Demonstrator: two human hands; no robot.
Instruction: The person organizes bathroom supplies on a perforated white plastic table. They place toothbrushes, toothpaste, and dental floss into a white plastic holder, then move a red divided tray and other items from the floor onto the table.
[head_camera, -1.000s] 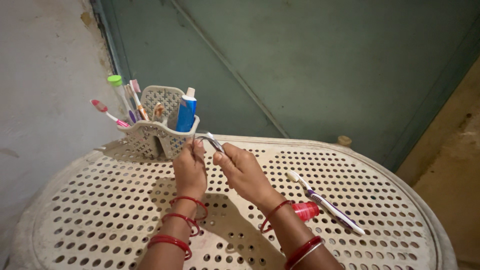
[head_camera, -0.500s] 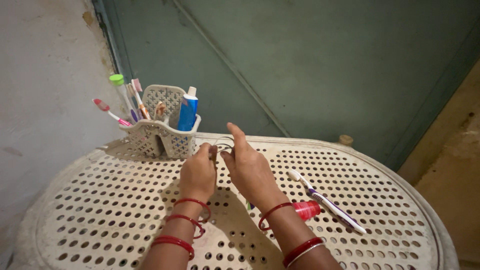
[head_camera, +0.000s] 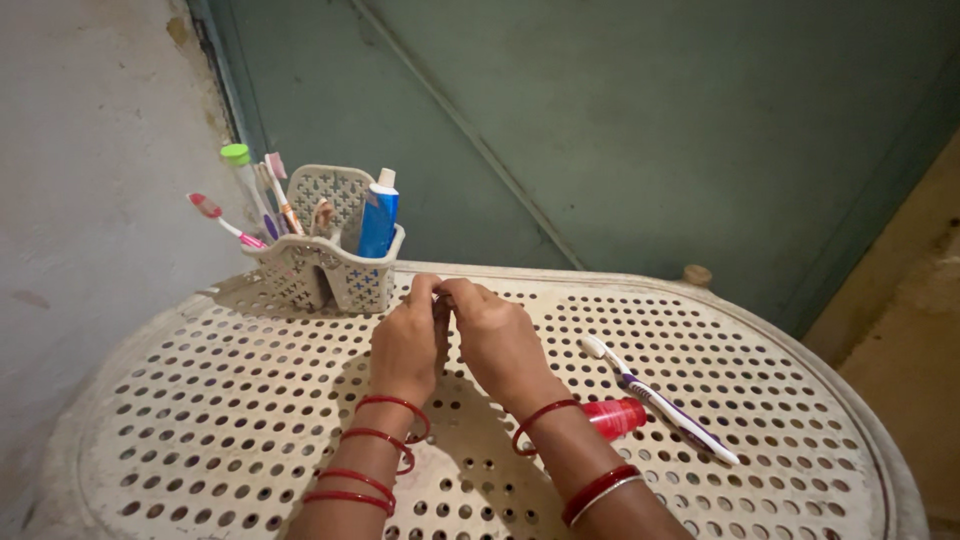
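Hands (head_camera: 450, 335) pinch something small, hidden between fingertips.

A cream perforated desk (head_camera: 180, 440) carries 3 things. A lattice caddy (head_camera: 330, 270) stands at its far left edge. A toothbrush (head_camera: 660, 400) and red tube (head_camera: 615, 417) lie touching toward the right edge.

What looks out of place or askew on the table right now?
One toothbrush lies loose on the perforated table beside a red tube, away from the holder basket. A pink toothbrush leans out over the basket's left rim.
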